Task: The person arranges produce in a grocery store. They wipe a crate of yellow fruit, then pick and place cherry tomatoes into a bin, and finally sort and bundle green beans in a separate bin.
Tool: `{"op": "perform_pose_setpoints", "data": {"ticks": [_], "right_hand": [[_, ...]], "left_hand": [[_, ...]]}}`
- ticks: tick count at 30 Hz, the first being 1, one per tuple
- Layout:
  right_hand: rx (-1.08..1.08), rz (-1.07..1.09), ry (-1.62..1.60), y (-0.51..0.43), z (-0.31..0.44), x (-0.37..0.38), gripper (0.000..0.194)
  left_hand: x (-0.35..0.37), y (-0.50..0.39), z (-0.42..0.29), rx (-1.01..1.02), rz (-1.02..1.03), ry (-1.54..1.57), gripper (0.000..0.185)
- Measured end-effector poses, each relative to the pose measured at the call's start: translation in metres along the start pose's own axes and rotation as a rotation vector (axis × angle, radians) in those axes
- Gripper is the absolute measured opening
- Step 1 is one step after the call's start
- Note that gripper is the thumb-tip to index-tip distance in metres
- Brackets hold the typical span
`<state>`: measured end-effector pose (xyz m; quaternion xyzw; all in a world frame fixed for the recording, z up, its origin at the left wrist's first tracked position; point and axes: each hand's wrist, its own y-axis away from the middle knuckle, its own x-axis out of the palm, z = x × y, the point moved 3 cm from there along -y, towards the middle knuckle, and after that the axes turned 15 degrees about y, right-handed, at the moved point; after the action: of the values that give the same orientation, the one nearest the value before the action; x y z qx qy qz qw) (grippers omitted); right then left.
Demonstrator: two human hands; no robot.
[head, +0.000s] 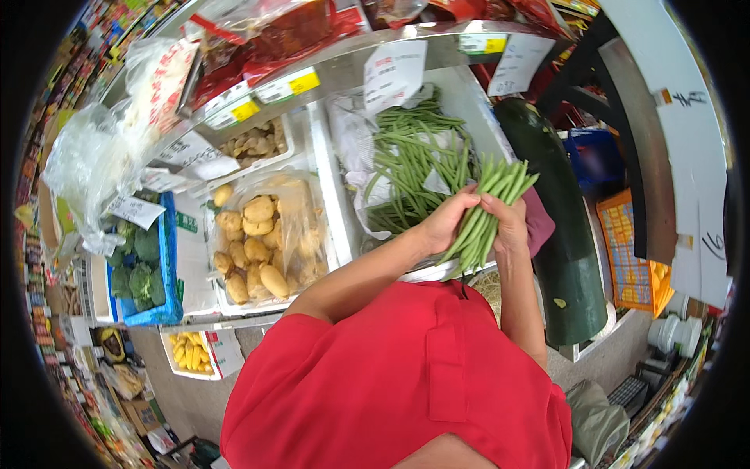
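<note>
A bundle of green beans (483,220) is gripped between both of my hands, close in front of my chest. My left hand (448,220) wraps the bundle from the left side. From the right, my right hand (508,223) closes around it, thumb across the beans. Beyond my hands, more loose green beans (419,158) lie in a white foam box (480,97) lined with crumpled paper (356,146). A purple cloth or wrapping (538,220) shows beside my right hand; what it belongs to is hidden.
Right of the box lies a large dark-green winter melon (559,234). To the left are bagged potatoes (255,246), ginger (258,142) and broccoli (140,272) in a blue-lined box. A metal shelf edge (345,50) with price tags crosses above. Yellow produce (190,352) sits lower left.
</note>
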<state>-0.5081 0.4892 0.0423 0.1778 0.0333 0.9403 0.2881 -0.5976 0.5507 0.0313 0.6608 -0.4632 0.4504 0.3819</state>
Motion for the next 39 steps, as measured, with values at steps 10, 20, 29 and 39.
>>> {"op": "perform_pose_setpoints", "data": {"ticks": [10,20,29,39], "right_hand": [[-0.040,0.053,0.121,0.003,0.022,0.030,0.031],[-0.305,0.129,0.953,-0.008,0.036,0.066,0.051],[-0.312,0.342,0.960,-0.020,0.018,0.092,0.055],[-0.066,0.326,1.357,-0.036,0.006,0.017,0.036]], "left_hand": [[-0.008,0.010,0.000,0.069,-0.128,-0.172,0.070],[0.003,0.032,-0.025,0.160,-0.189,-0.147,0.040],[-0.015,0.061,-0.043,0.214,-0.228,-0.103,0.050],[-0.052,0.119,-0.115,0.496,0.112,0.129,0.053]]}}
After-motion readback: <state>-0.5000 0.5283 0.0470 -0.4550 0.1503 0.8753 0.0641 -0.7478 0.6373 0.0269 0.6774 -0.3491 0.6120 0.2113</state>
